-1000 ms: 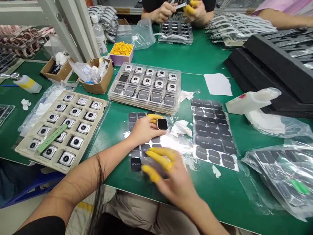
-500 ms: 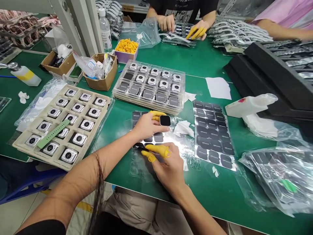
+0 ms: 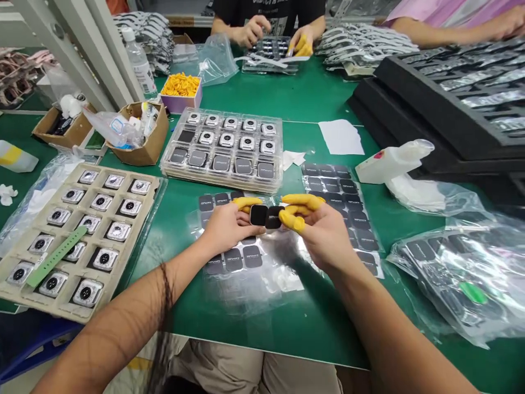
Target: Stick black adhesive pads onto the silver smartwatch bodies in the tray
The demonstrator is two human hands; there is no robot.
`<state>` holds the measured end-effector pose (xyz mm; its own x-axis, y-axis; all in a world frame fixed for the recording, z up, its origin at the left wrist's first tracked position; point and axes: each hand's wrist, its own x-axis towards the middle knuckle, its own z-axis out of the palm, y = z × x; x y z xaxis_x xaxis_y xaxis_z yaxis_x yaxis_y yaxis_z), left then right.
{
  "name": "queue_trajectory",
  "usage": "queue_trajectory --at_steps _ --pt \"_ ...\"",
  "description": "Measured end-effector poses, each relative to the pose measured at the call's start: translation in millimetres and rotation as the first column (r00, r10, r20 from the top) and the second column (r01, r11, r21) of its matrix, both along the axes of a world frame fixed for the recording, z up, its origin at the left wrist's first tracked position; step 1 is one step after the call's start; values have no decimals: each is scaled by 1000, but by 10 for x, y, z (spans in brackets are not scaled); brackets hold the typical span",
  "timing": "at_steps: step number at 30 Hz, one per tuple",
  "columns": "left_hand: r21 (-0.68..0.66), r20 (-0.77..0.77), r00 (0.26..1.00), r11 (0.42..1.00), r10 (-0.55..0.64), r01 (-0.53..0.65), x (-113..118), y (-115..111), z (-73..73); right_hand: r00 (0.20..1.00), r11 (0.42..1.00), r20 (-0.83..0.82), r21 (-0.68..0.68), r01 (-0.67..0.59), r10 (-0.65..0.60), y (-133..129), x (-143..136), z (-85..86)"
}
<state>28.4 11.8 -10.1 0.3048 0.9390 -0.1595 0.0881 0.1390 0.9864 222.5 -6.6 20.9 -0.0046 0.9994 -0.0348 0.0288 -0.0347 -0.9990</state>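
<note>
My left hand [image 3: 232, 223] grips a watch face [image 3: 258, 215] with a black screen, above a sheet of dark square stickers [image 3: 233, 259]. In my right hand [image 3: 315, 224], yellow-covered fingers pinch a dark square sticker [image 3: 273, 217] by its right edge. The sticker is side by side with the watch face; whether they touch I cannot tell. A second sticker sheet [image 3: 348, 200] lies partly behind my right hand. Watch bodies sit in a beige tray [image 3: 110, 273] at the left, with a green strap [image 3: 57, 257] across it.
Stacked clear trays [image 3: 221, 178] stand behind my hands. Cardboard box [image 3: 139, 150], purple box of yellow finger covers [image 3: 180, 103] and bottle [image 3: 141, 65] are back left. White bottle [image 3: 389, 163], plastic bag [image 3: 459, 279] and black foam [image 3: 430, 115] are right. Another person's hands [image 3: 254, 30] work opposite.
My right hand has risen from the sticker sheet with a sticker and come beside the watch face in my left hand. The view has shifted, and things on the table appear further left.
</note>
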Motion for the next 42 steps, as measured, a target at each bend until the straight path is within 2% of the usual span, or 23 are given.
queue_trajectory --at_steps 3,5,9,13,25,29,31,32,34,36,37,39,41,42 --pt "38 -136 990 999 -20 26 16 -11 65 993 992 -86 -108 72 -81 132 -7 -232" --pt "75 -200 980 997 -18 33 26 -13 104 994 989 -85 -135 57 -69 112 -36 -280" --pt "120 -281 960 992 -11 46 42 -16 130 995 987 -79 -151 54 -66 52 -81 -266" --pt "147 -283 959 988 -6 49 46 -24 106 999 991 -37 -131 35 -40 54 -94 -287" --pt "168 -332 943 985 10 49 57 -36 128 996 985 -38 -157 77 -84 56 -131 -300" --pt "167 -320 947 985 7 49 58 -40 128 999 994 11 -98 43 -42 45 -133 -316" --pt "139 -314 949 989 3 43 59 -38 133 990 998 129 -36 55 -50 37 -113 -298" --pt "115 -303 953 993 2 34 60 -37 137 969 996 228 19 87 -89 31 -98 -284" --pt "61 -262 965 998 2 14 59 -34 146 877 969 423 181 166 -229 19 -72 -259" --pt "26 -218 976 1000 7 -2 51 -30 150 804 930 496 322 179 -327 9 -70 -252" --pt "21 -203 979 1000 9 -5 44 -28 147 809 925 494 349 151 -319 8 -81 -258" --pt "30 -183 983 1000 0 6 25 -25 133 859 949 470 310 51 -200 21 -123 -286" --pt "40 -180 983 998 -29 37 7 -26 110 909 982 411 187 -10 -69 55 -162 -324" --pt "37 -181 983 998 -42 50 4 -30 97 932 994 361 111 1 -41 75 -170 -343"
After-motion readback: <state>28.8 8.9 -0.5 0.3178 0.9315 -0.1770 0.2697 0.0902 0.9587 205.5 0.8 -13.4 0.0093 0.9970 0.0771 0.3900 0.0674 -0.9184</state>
